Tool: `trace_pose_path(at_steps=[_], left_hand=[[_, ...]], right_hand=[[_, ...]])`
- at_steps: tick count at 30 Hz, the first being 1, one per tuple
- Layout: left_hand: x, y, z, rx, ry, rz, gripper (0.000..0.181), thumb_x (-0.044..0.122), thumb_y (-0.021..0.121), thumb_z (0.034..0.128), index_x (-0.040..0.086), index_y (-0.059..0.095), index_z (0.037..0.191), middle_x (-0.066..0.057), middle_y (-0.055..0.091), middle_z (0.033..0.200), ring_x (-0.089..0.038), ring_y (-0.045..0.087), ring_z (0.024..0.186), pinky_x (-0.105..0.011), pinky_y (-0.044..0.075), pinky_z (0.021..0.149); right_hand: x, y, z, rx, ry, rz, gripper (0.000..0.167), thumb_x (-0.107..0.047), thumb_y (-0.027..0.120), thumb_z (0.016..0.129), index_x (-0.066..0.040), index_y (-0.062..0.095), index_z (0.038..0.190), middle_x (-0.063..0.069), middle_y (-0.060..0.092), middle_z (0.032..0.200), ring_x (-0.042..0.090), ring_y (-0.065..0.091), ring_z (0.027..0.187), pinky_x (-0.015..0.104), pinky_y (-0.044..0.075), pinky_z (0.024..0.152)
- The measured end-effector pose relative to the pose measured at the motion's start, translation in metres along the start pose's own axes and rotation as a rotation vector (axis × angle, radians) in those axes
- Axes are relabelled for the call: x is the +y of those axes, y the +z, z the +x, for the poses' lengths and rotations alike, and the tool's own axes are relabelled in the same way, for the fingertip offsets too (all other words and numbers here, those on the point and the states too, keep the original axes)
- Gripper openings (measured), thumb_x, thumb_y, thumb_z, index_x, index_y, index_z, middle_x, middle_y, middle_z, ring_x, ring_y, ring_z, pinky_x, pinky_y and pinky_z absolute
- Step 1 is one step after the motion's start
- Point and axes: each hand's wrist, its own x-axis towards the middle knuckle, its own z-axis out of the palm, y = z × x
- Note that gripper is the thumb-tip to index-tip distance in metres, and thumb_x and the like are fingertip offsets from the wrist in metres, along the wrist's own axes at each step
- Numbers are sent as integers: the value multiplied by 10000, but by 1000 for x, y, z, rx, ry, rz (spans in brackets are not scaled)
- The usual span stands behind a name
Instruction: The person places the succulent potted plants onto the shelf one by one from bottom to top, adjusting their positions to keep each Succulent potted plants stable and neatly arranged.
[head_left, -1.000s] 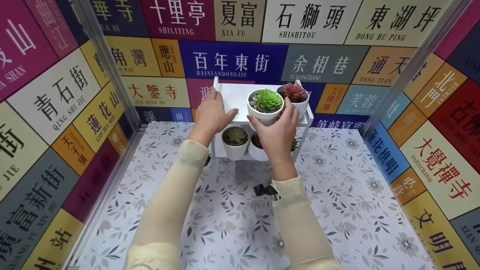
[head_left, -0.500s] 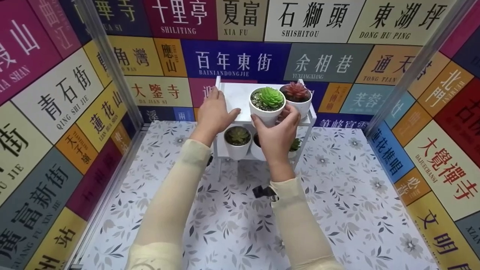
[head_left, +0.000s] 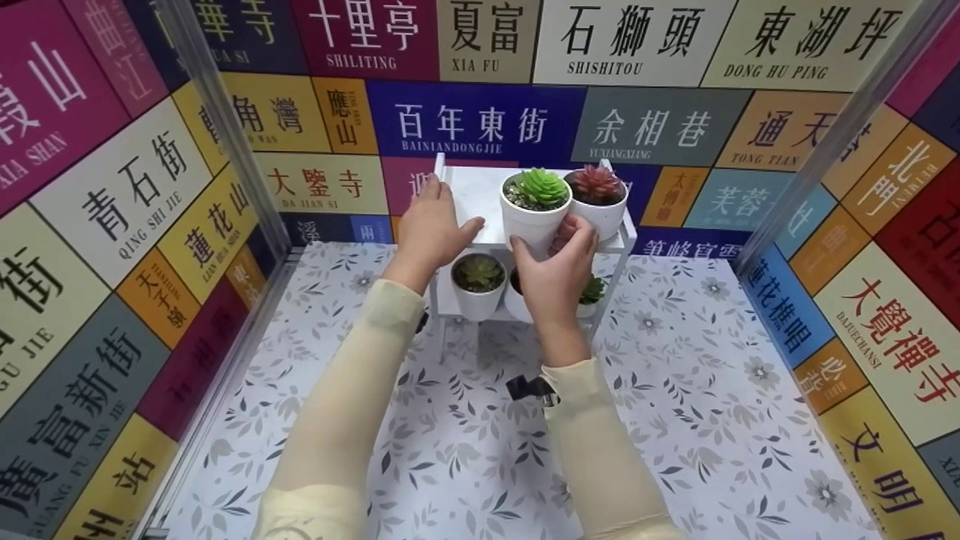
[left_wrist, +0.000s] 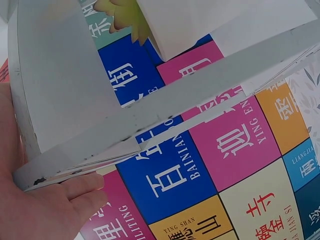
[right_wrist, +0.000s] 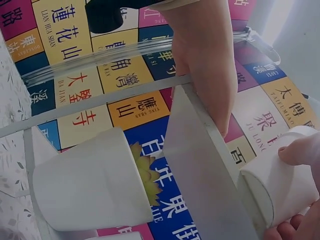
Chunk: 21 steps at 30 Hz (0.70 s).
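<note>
A white two-tier plant shelf [head_left: 476,202] stands at the back. My left hand [head_left: 431,236] grips the upper board's left edge, its thumb above the board; in the left wrist view, fingers [left_wrist: 82,190] lie along the white frame. My right hand [head_left: 556,285] pinches a white pot with a bright green succulent [head_left: 534,221] between thumb and fingers, at the top tier's front edge. In the right wrist view the held pot's base [right_wrist: 257,195] is close to the board; whether it touches, I cannot tell. Just behind it to the right is a white pot with a red succulent [head_left: 600,210].
Several potted succulents stand on the lower tier: a dull green one [head_left: 478,292] at left, one mostly behind the right hand, and a leafy green one [head_left: 592,294] at right. Walls with coloured name panels [head_left: 480,120] enclose the floral-patterned table [head_left: 480,450].
The held pot has tipped back slightly, showing more of its white side and less of its top. My right fingers sit a little lower on it. The left hand keeps its hold.
</note>
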Motion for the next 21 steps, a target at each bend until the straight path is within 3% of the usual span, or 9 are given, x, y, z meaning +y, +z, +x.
trace_pose_path(at_steps=[14,21], left_hand=[[1,0,1,-3,8,-6,1016,664,579,1004,-48,269,1659,-205,182,1775,-357,209,1654,-452,243,1359],[0,2,0,26,24,12,1001,657,591,1003,-52,302,1648,-203,222,1767,-349,239,1648,-451,276,1348]], right_hand=[[9,3,0,32,-25,-10,656,-241,940,791,26,557,1251,174,601,1146,285,618,1035,345,568,902],[9,4,2,25,-29,0,588,-205,918,827,26,578,1247,158,597,1130,251,616,1013,329,581,894]])
